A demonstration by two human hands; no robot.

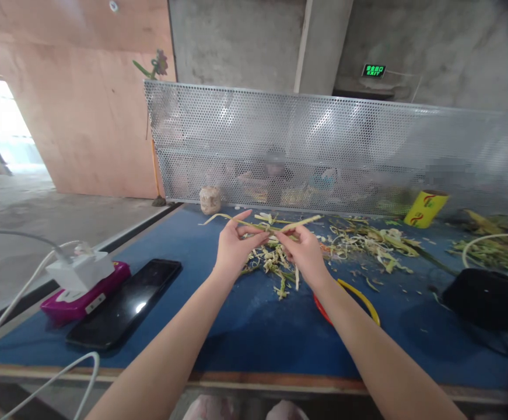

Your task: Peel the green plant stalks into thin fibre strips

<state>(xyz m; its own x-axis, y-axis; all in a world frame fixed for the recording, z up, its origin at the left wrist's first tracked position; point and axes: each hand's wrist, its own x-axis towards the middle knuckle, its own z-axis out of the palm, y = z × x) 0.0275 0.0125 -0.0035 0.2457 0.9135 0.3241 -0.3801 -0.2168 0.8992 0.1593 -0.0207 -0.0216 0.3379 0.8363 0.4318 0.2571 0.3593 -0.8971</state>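
Both my hands are raised over the blue table (254, 326) and pinch the same long pale-green plant strip (267, 224), which runs roughly level between them. My left hand (235, 245) grips it near the middle-left with thumb and fingers closed. My right hand (305, 252) holds it just to the right, fingers curled around it. The strip's ends stick out past both hands. Below the hands lies a pile of green and pale scraps (271, 265).
A black phone (126, 303) lies at the left beside a pink box (83, 297) with a white charger (79, 271) and cables. A red and yellow ring (358, 294) sits under my right forearm. More scraps (376, 242), a yellow can (425, 209), a black object (485, 297) and a perforated metal screen (336, 154) stand beyond.
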